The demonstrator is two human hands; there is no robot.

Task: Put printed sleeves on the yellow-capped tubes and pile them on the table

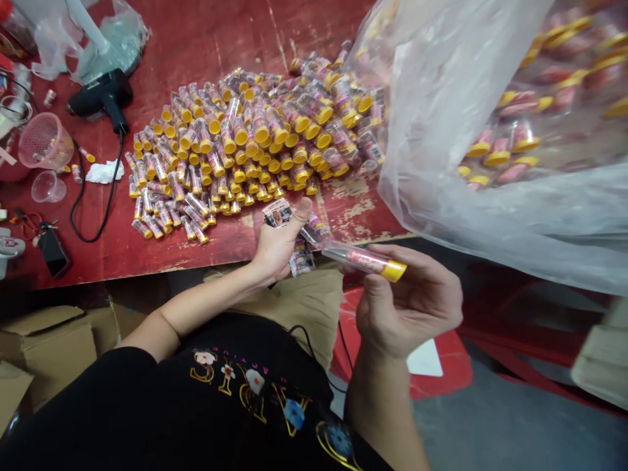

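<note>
My left hand (280,247) is closed around a bunch of printed labels (277,214), which stick out above and below the fingers. Between my right thumb and fingers is a clear tube with a yellow cap (363,259); my right hand (405,304) grips it near the cap. The tube's clear end points at my left hand, close to a label edge there; whether they touch I cannot tell. Just beyond, a large heap of similar yellow-capped tubes (255,140) covers the middle of the red table (196,39).
On the right, a big translucent plastic bag (441,85) with more capped tubes overhangs the table edge. To the left lie a black heat gun (105,98) with its cord, a pink basket (46,140) and a black phone-like device (53,250). Cardboard boxes (53,347) stand below.
</note>
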